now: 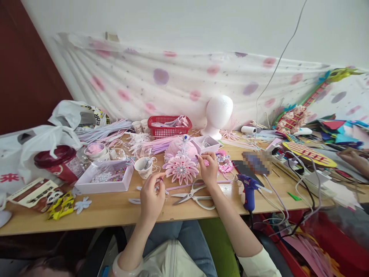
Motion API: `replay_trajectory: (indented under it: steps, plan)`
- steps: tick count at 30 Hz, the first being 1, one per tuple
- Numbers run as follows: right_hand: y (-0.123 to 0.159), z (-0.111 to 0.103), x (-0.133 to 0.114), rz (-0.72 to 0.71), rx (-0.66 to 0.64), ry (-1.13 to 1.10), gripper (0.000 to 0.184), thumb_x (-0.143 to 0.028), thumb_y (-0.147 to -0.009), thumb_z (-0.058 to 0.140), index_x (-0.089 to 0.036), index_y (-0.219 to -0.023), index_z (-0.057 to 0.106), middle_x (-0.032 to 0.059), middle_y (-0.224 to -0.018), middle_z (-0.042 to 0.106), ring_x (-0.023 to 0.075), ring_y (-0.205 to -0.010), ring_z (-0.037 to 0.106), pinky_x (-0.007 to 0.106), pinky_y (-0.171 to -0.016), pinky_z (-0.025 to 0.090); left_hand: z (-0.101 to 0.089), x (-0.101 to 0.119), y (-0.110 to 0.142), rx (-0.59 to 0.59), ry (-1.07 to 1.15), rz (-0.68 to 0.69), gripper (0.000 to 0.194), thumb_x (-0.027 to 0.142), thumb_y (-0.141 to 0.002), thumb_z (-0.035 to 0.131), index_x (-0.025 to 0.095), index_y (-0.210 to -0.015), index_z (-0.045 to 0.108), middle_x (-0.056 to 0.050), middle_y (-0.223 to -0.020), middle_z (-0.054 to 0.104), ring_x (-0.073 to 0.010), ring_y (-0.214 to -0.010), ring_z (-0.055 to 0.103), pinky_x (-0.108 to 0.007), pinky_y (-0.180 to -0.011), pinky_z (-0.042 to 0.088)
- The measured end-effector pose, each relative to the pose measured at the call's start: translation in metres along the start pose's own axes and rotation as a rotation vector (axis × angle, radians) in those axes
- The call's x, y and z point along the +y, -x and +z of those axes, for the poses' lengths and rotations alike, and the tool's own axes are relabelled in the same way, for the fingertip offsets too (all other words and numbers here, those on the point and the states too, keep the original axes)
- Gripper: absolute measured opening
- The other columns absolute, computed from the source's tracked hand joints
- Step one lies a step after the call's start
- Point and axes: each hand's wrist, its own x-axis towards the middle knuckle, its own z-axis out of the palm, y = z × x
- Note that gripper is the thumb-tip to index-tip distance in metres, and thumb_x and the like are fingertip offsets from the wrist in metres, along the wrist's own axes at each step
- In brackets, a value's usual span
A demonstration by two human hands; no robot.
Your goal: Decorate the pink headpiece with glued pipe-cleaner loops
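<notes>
A pink flower ornament (pixel 181 169) with pearl beads at its centre stands in front of me, its petals dotted with red. My left hand (pixel 152 196) is at its lower left, thumb and fingertips pinched together; anything between them is too small to make out. On the other side, my right hand (pixel 208 169) is closed at the fingertips beside the flower's upper right edge. What it pinches, if anything, I cannot make out. White-handled scissors (pixel 192 196) lie partly spread on the table between my forearms. Pale blue pipe-cleaner pieces (pixel 135 201) rest by my left hand.
A white bead box (pixel 98 188) and a paper cup (pixel 143 169) stand left. Behind are a red basket (pixel 169 132) and a white foam head (pixel 217 115). A blue glue gun (pixel 248 190) with cables is at right. Another person's hand (pixel 353 157) shows far right.
</notes>
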Motion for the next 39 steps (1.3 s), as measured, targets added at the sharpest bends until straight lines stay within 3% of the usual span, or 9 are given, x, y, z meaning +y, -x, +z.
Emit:
replay_trajectory:
  steps: [6, 10, 14, 23, 27, 35, 39]
  plan:
    - [0.001, 0.002, 0.000, 0.002, -0.028, -0.004, 0.032, -0.041, -0.100, 0.055, -0.020, -0.078, 0.068, 0.0051, -0.086, 0.066, 0.0212, -0.086, 0.064, 0.038, -0.080, 0.053, -0.001, -0.010, 0.009, -0.007, -0.034, 0.057, 0.023, 0.011, -0.089, 0.048, 0.020, -0.098, 0.067, -0.008, -0.097, 0.076, -0.0221, -0.094, 0.073, -0.036, -0.081, 0.062]
    - [0.002, -0.005, 0.006, 0.032, -0.002, 0.012, 0.025, -0.038, -0.100, 0.060, -0.016, -0.109, 0.067, 0.0061, -0.108, 0.069, 0.0194, -0.095, 0.067, 0.040, -0.085, 0.057, -0.005, -0.011, 0.009, -0.007, -0.045, 0.079, 0.024, 0.010, -0.090, 0.048, 0.020, -0.102, 0.066, -0.008, -0.099, 0.075, -0.0212, -0.094, 0.073, -0.033, -0.078, 0.062]
    - [0.005, -0.010, 0.013, 0.059, -0.009, 0.020, 0.033, -0.036, -0.099, 0.063, -0.017, -0.126, 0.062, 0.0092, -0.124, 0.066, 0.0223, -0.104, 0.068, 0.043, -0.088, 0.059, -0.004, -0.012, 0.010, -0.034, -0.061, 0.110, 0.023, 0.010, -0.089, 0.048, 0.020, -0.099, 0.066, -0.007, -0.094, 0.075, -0.0191, -0.086, 0.073, -0.029, -0.074, 0.062]
    - [0.003, -0.004, 0.022, 0.054, -0.070, 0.046, 0.034, -0.036, -0.099, 0.063, -0.019, -0.128, 0.061, 0.0099, -0.129, 0.064, 0.0232, -0.108, 0.067, 0.045, -0.091, 0.058, -0.002, -0.013, 0.014, -0.108, -0.184, 0.147, 0.022, 0.013, -0.090, 0.050, 0.022, -0.101, 0.068, -0.004, -0.084, 0.076, -0.0186, -0.075, 0.072, -0.030, -0.072, 0.058]
    - [0.005, -0.004, 0.020, 0.042, -0.068, 0.056, 0.033, -0.036, -0.099, 0.063, -0.019, -0.127, 0.062, 0.0098, -0.129, 0.064, 0.0230, -0.107, 0.067, 0.044, -0.091, 0.059, -0.001, -0.013, 0.012, -0.175, -0.210, 0.200, 0.026, 0.012, -0.088, 0.052, 0.022, -0.106, 0.068, -0.004, -0.086, 0.076, -0.0211, -0.082, 0.072, -0.034, -0.078, 0.058]
    - [0.003, -0.007, 0.016, 0.031, 0.076, 0.088, 0.031, -0.037, -0.099, 0.062, -0.017, -0.122, 0.064, 0.0087, -0.123, 0.066, 0.0229, -0.107, 0.067, 0.046, -0.092, 0.057, 0.001, -0.011, 0.011, -0.250, -0.245, 0.251, 0.026, 0.008, -0.086, 0.053, 0.021, -0.102, 0.068, -0.007, -0.090, 0.075, -0.0257, -0.092, 0.070, -0.042, -0.086, 0.057]
    - [-0.002, -0.005, 0.012, 0.012, 0.150, 0.081, 0.034, -0.035, -0.105, 0.042, -0.019, -0.114, 0.070, 0.0132, -0.117, 0.067, 0.0272, -0.114, 0.062, 0.053, -0.100, 0.049, 0.000, -0.011, 0.011, -0.255, -0.240, 0.256, 0.025, 0.008, -0.086, 0.053, 0.021, -0.102, 0.068, -0.007, -0.090, 0.075, -0.0258, -0.092, 0.070, -0.042, -0.084, 0.058]
